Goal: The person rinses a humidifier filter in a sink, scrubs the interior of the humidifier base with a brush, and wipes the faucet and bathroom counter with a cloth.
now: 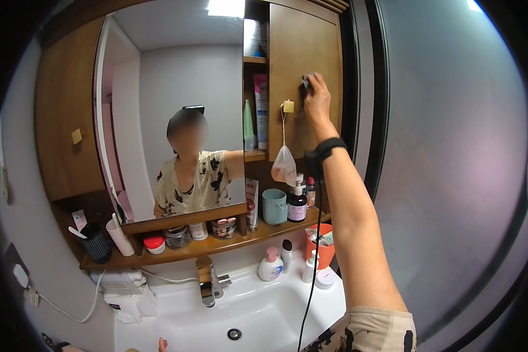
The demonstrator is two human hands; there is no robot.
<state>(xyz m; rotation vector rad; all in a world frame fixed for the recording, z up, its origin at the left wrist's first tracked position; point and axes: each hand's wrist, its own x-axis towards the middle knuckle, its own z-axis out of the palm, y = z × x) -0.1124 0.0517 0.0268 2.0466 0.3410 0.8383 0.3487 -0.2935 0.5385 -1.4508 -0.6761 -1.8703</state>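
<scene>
My right hand [317,102] is raised to the wooden cabinet door [302,42] on the right. Its fingers pinch a dark grey cloth [307,82] against the door's face. Just left of that wrist is a square brass-coloured knob [288,107], with a mesh soap bag [284,166] hanging from it by a string. A black band with a cable circles my right wrist. Only a fingertip or two of my left hand [163,345] show at the bottom edge, over the basin's front; the rest is cut off, so its grip cannot be judged.
Left of the door, a mirror [189,79] reflects a person. The shelf below carries a blue-green mug [274,207], a pump bottle [296,204], jars and cups. Under it are a white washbasin [264,317], a chrome faucet [209,281], a pink-topped soap bottle [271,266] and an orange bin [323,255].
</scene>
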